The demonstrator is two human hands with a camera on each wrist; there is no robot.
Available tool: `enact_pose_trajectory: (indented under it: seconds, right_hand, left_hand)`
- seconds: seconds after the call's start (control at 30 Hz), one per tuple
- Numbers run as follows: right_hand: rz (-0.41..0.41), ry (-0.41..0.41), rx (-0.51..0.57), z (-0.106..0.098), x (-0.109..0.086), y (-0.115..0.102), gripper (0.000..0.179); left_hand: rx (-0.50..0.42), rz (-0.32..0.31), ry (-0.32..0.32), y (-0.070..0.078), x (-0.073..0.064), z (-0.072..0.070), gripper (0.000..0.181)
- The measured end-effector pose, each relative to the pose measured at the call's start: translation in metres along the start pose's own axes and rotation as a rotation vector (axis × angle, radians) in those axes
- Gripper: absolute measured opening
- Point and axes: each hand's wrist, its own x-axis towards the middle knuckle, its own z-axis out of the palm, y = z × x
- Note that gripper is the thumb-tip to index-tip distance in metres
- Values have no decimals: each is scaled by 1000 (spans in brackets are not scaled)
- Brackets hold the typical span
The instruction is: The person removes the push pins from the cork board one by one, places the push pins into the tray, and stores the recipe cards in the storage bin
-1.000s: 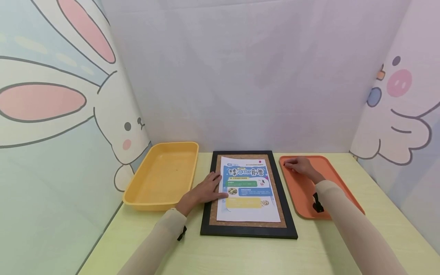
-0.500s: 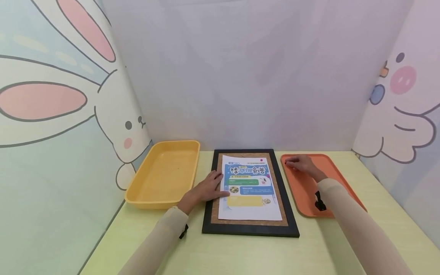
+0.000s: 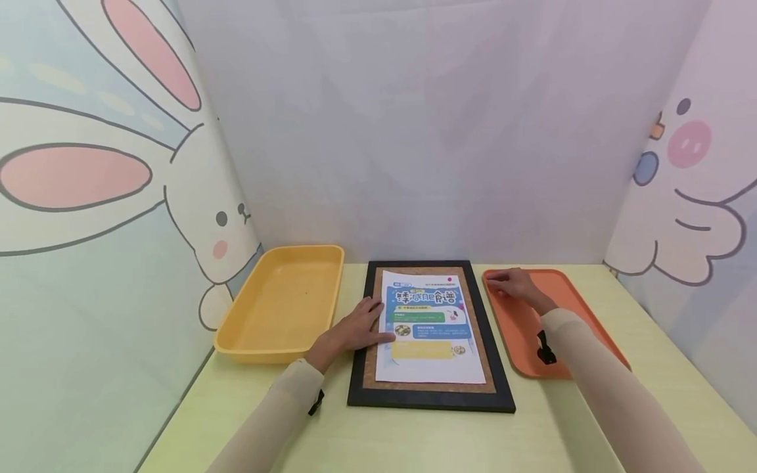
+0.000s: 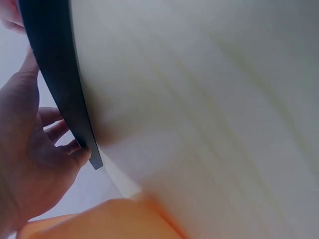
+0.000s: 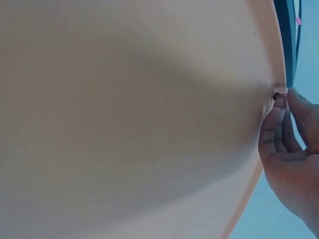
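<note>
A printed paper poster (image 3: 428, 368) lies on a cork board (image 3: 434, 386) with a black frame. Two small pink round pins show at its right side, one pin (image 3: 449, 279) near the top corner. My left hand (image 3: 357, 326) rests with spread fingers over the board's left side, fingertips and thumb on the poster's left edge. Over the far left corner of an orange tray (image 3: 538, 348), my right hand (image 3: 514, 284) has its thumb and fingers drawn together. In the right wrist view, these fingertips pinch a small dark round pushpin (image 5: 276, 95), mostly covered by them.
A deep yellow tray (image 3: 284, 305) stands left of the board, close to my left forearm. The orange tray lies right beside the black frame. A pale wall (image 3: 414, 144) rises behind everything, with cartoon-printed walls at both sides.
The dark pushpin seen at my right fingertips in the head view is now covered by the fingers there. My left hand has stayed on the poster. The head view has shifted slightly.
</note>
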Motion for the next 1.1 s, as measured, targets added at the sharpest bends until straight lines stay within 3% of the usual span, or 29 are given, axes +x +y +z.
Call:
enact_pose_trajectory:
  seconds: [0.33,1.1]
  right_hand:
    - [-37,5,-43,6,1,-8,36]
    - [-37,-10,-75,17,9,-27,37]
  left_hand:
    - [-5,-2,-5,1,-1,1,101]
    - [11,-4,12,1,-1,0,101]
